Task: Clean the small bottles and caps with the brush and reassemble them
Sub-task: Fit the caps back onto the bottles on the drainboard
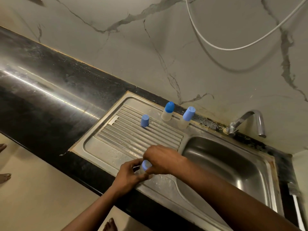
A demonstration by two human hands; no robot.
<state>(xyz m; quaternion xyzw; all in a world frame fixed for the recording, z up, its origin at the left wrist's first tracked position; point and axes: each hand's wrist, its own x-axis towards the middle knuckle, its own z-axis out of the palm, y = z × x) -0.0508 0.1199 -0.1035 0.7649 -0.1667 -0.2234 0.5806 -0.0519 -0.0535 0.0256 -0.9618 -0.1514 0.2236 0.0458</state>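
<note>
the person holds a small clear bottle point(141, 171) over the near edge of the steel drainboard point(103, 147), just left of the sink basin point(233, 164), likely so that drips land on metal rather than on the black counter point(50, 100). the left hand point(129, 175) is wrapped round the bottle's body to steady it. the right hand point(161, 160) pinches the blue cap point(146, 164) at its top, a hold that suits twisting; whether the cap is going on or coming off cannot be told. at the far side of the drainboard two more bottles stand upright, well apart from the hands, probably set aside. the left bottle point(167, 114) has a darker rounded blue top and the right bottle point(185, 120) a paler tall one. a loose pale cap point(144, 120) stands on the ribs to their left, perhaps draining. that makes three bottles and four blue tops, one of them loose. a white-handled tool point(294, 193) at the right edge may be the brush.
</note>
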